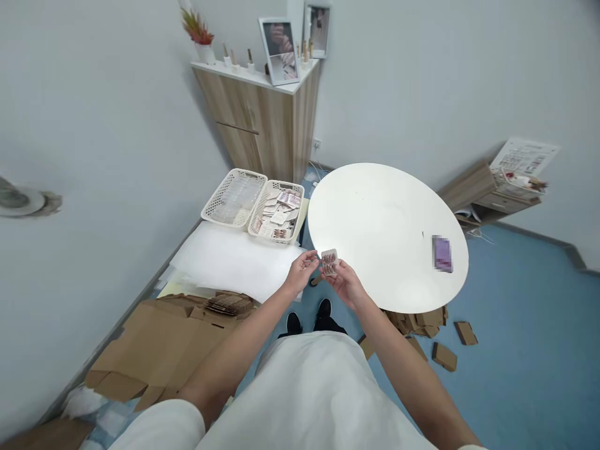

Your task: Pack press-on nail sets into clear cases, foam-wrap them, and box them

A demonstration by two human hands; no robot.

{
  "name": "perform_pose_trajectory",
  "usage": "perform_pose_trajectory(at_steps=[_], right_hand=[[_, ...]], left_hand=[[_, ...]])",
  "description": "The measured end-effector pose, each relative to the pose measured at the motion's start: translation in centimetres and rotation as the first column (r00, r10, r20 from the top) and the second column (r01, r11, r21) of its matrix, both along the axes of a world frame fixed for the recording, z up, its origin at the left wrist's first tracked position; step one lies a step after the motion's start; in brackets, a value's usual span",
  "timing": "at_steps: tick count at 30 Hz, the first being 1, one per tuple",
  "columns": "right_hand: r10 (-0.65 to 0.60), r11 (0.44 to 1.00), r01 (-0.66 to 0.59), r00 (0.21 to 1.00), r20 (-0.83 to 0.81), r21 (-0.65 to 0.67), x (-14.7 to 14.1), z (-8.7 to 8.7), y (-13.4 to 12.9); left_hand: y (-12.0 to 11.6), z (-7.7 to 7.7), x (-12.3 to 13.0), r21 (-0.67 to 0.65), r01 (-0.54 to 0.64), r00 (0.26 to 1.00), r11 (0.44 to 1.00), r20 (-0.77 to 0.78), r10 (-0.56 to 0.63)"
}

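In the head view, my right hand point(345, 282) grips a small pale, see-through case of press-on nails point(329, 262) with brownish pieces set in rows. The case is held up just off the near left edge of the round white table point(375, 219). My left hand point(300, 272) is just left of the case, its fingers slightly bent and apart, with nothing visible in them. Beyond my left hand stands a white basket point(252, 226) filled with cards and sets of nails. Beside it, another white basket point(210, 214) contains clear plastic pieces.
White sheets point(225, 256) and flattened cardboard point(159, 344) lie at left. A blurred purple packet point(442, 254) rests on the table's right side. Small brown boxes point(444, 356) are on the blue floor. Behind the baskets rises a wooden cabinet point(267, 119) with picture frames on top.
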State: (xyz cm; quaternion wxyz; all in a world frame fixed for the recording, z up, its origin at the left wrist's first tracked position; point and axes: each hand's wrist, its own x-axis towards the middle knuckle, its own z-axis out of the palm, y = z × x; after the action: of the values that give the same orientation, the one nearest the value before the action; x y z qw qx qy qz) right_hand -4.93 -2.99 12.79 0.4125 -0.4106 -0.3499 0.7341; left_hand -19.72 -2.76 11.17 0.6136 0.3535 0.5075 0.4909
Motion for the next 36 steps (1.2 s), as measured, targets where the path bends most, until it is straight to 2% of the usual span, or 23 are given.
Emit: perform_pose_trajectory(at_steps=[2, 4, 9, 13, 17, 20, 23, 26, 30, 36], right_hand=[[-0.035, 0.996, 0.016, 0.977, -0.208, -0.093, 1.7, 0.4, -0.7], [-0.081, 0.989, 0.036, 0.94, -0.332, -0.141, 3.0, 0.5, -1.3], [-0.14, 0.983, 0.073, 0.892, -0.43, -0.17, 5.9, -0.3, -2.0], [-0.149, 0.983, 0.102, 0.932, -0.329, -0.155, 8.9, -0.9, -1.4], [-0.152, 0.987, 0.145, 0.983, -0.102, -0.071, 12.7, -1.3, -0.2], [-0.219, 0.975, 0.214, 0.97, 0.102, 0.063, 15.4, -1.4, 1.0], [-0.231, 0.967, 0.197, 0.947, 0.225, 0.161, 17.4, -1.4, 2.1], [-0.22, 0.97, 0.187, 0.946, 0.238, 0.153, 18.5, -1.7, 2.9], [-0.264, 0.965, 0.26, 0.954, 0.142, 0.044, 19.0, -2.5, 3.3], [-0.27, 0.961, 0.275, 0.958, 0.1, -0.039, 19.3, -3.5, 4.0]], left_hand=[[0.4, 0.5, 1.4, 0.06, 0.092, 0.996, 0.994, -0.001, -0.093], [0.9, 0.8, 2.9, 0.092, 0.161, 0.987, 0.983, 0.001, -0.162], [2.0, 1.3, 6.5, 0.061, 0.197, 0.98, 0.979, -0.034, -0.195], [3.1, 1.5, 9.2, 0.066, 0.212, 0.977, 0.975, -0.043, -0.21], [4.3, 1.4, 11.5, 0.069, 0.23, 0.971, 0.971, -0.086, -0.223], [5.0, 1.2, 13.3, 0.054, 0.238, 0.966, 0.97, -0.116, -0.23], [5.5, 0.9, 15.0, 0.019, 0.258, 0.959, 0.966, -0.124, -0.253], [5.7, 0.5, 16.2, -0.019, 0.204, 0.974, 0.979, -0.098, -0.204], [5.6, -0.2, 16.6, -0.099, 0.072, 0.996, 0.993, -0.052, -0.077], [5.4, -0.8, 16.8, -0.147, 0.082, 0.994, 0.986, -0.057, -0.091]])
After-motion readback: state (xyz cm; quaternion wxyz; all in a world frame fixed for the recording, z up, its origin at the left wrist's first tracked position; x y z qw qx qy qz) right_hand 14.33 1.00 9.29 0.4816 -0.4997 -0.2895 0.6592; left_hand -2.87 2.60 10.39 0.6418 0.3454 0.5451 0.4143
